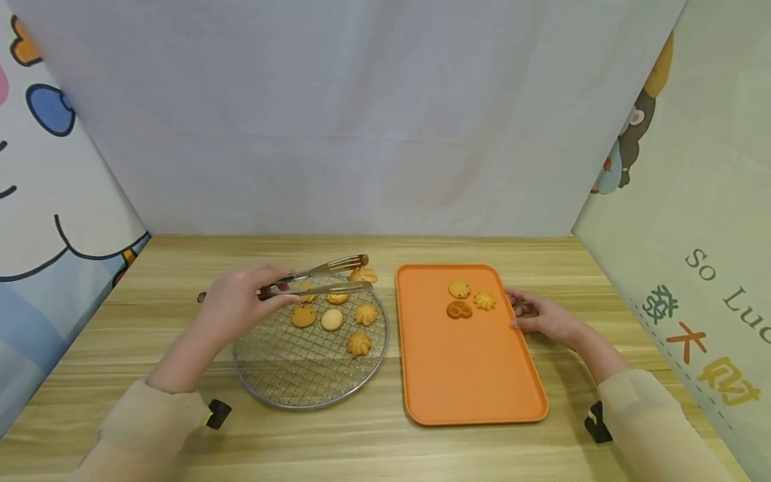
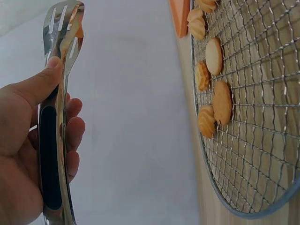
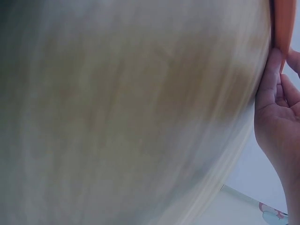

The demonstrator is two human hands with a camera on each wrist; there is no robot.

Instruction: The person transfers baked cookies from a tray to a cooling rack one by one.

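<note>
A pair of polished steel tongs point(image 1: 319, 280), slotted at the flat tips and fitted with a dark grip insert along the handle, is held by the left hand point(image 1: 237, 301), whose thumb and curled fingers wrap the handle and squeeze the two arms close together. A ridged, rosette-shaped cookie point(image 1: 363, 274) sits at the tongs' far end, at the far edge of a round wire-mesh rack point(image 1: 283, 375) (whether the tips actually pinch it or only hover over it cannot be told from the head view, though the left wrist view shows a sliver of orange between the tips). The rack, a shiny grid inside a thin metal rim, lies on the wooden table point(image 1: 373, 442) and carries more golden biscuits: two smooth flat rounds point(image 1: 317, 318) and a few piped swirls point(image 1: 359, 344). Just beside it to the right lies a matte orange rectangular tray point(image 1: 476, 375) with rounded corners, holding three cookies point(image 1: 468, 299) near its far end, one noticeably darker. The right hand point(image 1: 542, 318) rests against the tray's right rim, fingers loosely bent and touching the edge. Pale fabric panels with cartoon prints wall in the pale, straight-grained tabletop.
</note>
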